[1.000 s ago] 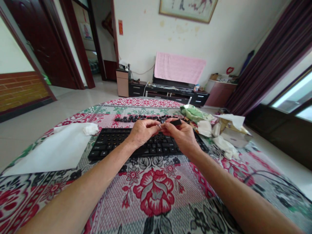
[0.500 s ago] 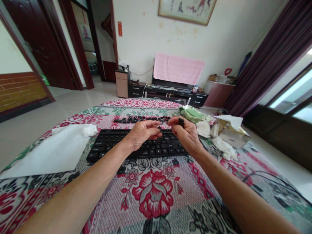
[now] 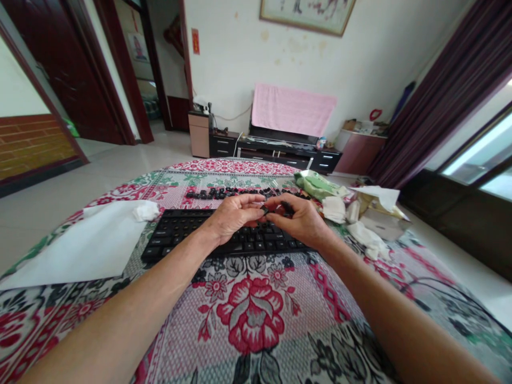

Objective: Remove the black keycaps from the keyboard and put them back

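A black keyboard (image 3: 188,234) lies across the flowered tablecloth (image 3: 248,314). Over its middle my left hand (image 3: 234,216) and my right hand (image 3: 298,218) meet fingertip to fingertip. The left pinches a small black keycap (image 3: 264,210). My right hand is closed round a small black tool (image 3: 287,207), mostly hidden by the fingers. A row of loose black keycaps (image 3: 224,193) lies just behind the keyboard.
A white sheet of paper (image 3: 88,245) with a crumpled tissue (image 3: 144,212) lies to the left. To the right are a green packet (image 3: 318,185), white wipes (image 3: 360,232) and torn packaging (image 3: 380,205). A black cable (image 3: 444,290) runs over the cloth's right side.
My right hand has dropped and closed in on the left hand, so the fingertips now touch. The black tool, held up and plain to see before, is now tucked among the fingers.
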Motion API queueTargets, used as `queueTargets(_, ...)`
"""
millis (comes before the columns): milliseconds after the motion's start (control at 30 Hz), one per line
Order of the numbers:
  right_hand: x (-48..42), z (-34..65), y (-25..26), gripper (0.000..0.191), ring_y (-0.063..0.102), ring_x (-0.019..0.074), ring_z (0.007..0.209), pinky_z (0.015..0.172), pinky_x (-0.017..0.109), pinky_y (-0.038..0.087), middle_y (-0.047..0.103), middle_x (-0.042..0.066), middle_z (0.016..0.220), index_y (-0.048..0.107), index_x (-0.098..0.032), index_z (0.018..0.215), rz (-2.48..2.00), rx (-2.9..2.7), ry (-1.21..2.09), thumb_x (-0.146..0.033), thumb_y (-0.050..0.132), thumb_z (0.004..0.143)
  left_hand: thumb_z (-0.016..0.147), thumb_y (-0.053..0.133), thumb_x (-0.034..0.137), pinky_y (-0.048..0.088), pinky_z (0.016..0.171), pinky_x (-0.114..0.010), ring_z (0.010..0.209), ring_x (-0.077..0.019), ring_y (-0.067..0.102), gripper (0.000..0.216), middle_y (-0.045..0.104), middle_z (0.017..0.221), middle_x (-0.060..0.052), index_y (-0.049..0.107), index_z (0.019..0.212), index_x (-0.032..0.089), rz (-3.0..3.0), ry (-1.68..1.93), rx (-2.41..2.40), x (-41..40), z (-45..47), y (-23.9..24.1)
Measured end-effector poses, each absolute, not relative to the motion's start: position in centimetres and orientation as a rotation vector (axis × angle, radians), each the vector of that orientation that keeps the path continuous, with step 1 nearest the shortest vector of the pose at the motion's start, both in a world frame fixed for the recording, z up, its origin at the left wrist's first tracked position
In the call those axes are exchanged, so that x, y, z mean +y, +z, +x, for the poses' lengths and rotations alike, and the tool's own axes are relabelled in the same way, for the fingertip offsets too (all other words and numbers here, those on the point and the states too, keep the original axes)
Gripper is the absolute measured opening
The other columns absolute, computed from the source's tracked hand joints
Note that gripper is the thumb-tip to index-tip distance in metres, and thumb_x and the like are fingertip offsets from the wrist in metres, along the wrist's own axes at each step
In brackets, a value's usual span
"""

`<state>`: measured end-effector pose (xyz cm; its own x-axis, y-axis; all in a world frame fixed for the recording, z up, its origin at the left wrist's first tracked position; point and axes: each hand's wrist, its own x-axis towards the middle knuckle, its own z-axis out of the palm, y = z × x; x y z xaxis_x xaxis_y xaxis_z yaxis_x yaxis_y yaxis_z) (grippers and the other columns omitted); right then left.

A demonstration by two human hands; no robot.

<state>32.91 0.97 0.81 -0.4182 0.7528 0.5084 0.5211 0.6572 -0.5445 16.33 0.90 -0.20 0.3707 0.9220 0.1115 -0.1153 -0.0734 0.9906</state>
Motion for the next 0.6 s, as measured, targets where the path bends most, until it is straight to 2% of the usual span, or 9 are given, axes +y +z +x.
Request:
queueTargets(167,0.8,33.0,1.3,0.020,0.045,0.0087,0.061,0.056,0.023,0.036,0.053,0.000,0.070,0.056,-0.019,0.085,-0.950,-2.195,0.362,-0.023,0.047,0.067,0.064,0.053,0.020,0.041,0.058,-0.021,0.069,-0.0095,0.055,0.031,0.058,0.089,-0.005,0.053,0.095,0.019,1.443,0.967,0.790,0.8,16.3,0.0)
queueTargets(433,1.7,33.7,-0.1,0.019,0.047,0.0094,0.057,0.052,0.023,0.037,0.054,-0.001,0.065,0.057,-0.018,0.082,-1.021,-2.278,0.446,-0.024,0.049,0.066,0.064,0.051,0.024,0.040,0.048,-0.021,0.061,-0.0121,0.056,0.032,0.061,0.074,-0.006,0.054,0.095,0.018,1.607,0.893,0.984,1.3,15.8,-0.2)
queueTargets(600,2.4,33.6,-1.5,0.017,0.048,0.0100,0.055,0.051,0.024,0.038,0.056,-0.001,0.063,0.057,-0.020,0.080,-1.090,-2.314,0.455,-0.021,0.050,0.064,0.061,0.052,0.025,0.038,0.042,-0.020,0.053,-0.0116,0.055,0.025,0.059,0.062,-0.004,0.058,0.083,0.015,1.698,0.983,1.214,2.2,14.6,-0.4)
